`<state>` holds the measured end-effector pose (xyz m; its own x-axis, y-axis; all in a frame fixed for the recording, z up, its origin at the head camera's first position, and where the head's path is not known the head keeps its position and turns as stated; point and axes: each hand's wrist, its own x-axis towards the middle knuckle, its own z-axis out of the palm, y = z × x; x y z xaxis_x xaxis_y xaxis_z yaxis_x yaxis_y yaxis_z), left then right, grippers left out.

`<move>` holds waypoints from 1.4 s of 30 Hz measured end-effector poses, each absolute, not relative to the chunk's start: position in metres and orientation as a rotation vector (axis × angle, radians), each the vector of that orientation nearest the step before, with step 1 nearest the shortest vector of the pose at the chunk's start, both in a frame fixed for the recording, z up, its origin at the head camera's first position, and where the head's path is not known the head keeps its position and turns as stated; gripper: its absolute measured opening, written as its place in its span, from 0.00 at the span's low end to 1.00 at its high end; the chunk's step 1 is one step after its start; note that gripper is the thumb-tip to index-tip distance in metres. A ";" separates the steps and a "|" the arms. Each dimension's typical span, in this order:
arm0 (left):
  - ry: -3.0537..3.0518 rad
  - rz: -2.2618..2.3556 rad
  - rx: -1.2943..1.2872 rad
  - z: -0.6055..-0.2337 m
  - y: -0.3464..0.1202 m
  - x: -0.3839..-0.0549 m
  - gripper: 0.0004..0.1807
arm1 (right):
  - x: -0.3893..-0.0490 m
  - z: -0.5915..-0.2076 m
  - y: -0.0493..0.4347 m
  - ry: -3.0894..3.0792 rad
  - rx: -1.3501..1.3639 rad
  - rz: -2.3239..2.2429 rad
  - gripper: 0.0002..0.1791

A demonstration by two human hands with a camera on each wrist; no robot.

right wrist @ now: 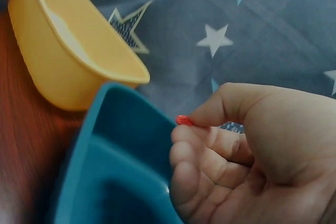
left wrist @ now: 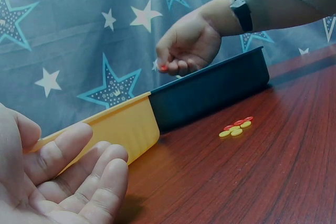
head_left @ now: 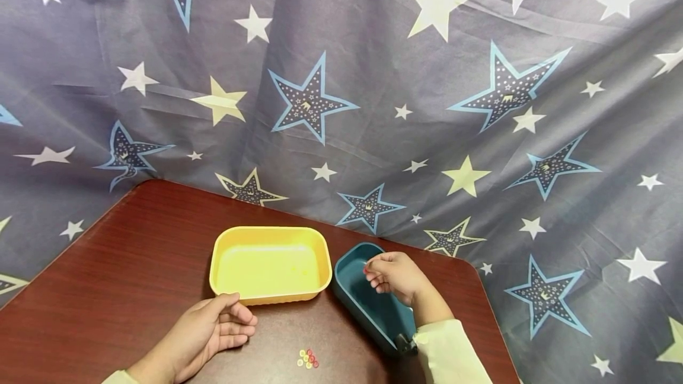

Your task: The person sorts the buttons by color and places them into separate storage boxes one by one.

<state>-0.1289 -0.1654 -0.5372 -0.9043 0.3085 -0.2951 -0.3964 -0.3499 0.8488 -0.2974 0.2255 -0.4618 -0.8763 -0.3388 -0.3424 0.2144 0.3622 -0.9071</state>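
Note:
Between thumb and forefinger, my right hand (head_left: pixel 397 277) pinches a small red ring (right wrist: pixel 183 120). That hand is above the dark teal bin (right wrist: pixel 79 177), over its far half. My left hand (head_left: pixel 213 330) is at the near side of the yellow bin (head_left: pixel 269 299), its fingers loosely bent and holding nothing. Whether its thumb touches the rim, I cannot tell. A few small yellow rings (head_left: pixel 305 272) lie inside the yellow bin, faint against its floor. On the table in front of the bins is a small cluster of red and yellow rings (head_left: pixel 308 359).
The two bins stand side by side on a dark red-brown wooden table (head_left: pixel 133 253). Behind it hangs a grey curtain (head_left: pixel 384 153) printed with stars. A black band (left wrist: pixel 241 14) circles the right wrist.

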 end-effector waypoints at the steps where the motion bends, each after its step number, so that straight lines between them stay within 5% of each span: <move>1: 1.465 2.276 -0.115 -0.537 -0.165 -0.129 0.26 | -0.300 -0.465 0.226 2.142 -0.102 -1.523 0.14; 42: 1.474 2.288 -0.124 -0.537 -0.162 -0.130 0.26 | -0.323 -0.501 0.223 2.113 0.031 -1.349 0.08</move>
